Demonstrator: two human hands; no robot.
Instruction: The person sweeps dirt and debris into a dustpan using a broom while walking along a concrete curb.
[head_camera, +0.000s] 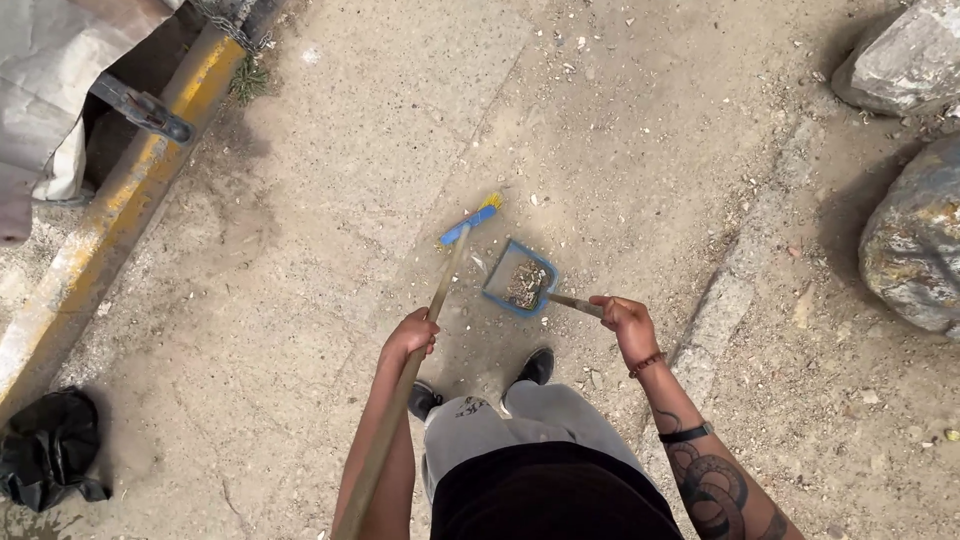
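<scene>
Head view, one entry, all places taken from the dustpan (520, 277): a blue dustpan lies flat on the dusty concrete ground (330, 200), already carrying a small heap of grit and scraps. The right hand (622, 322) is closed around its handle, which juts out toward the person. Just left of the dustpan, the broom (440, 285) slants down with its blue and yellow head beside the pan's upper left corner; the left hand (410, 335) is wrapped tight about the wooden stick. Sound practice, by judgement: keep the pan's lip pressed to the ground and draw short, low strokes into it so dust does not scatter. Below the dustpan, two dark shoes (535, 367). Far right, two large rocks (915, 240). Far left, a yellow curb (110, 215); lower left, a black bag (50, 445). Loose pebbles lie above; nothing blocks the broom's path.
</scene>
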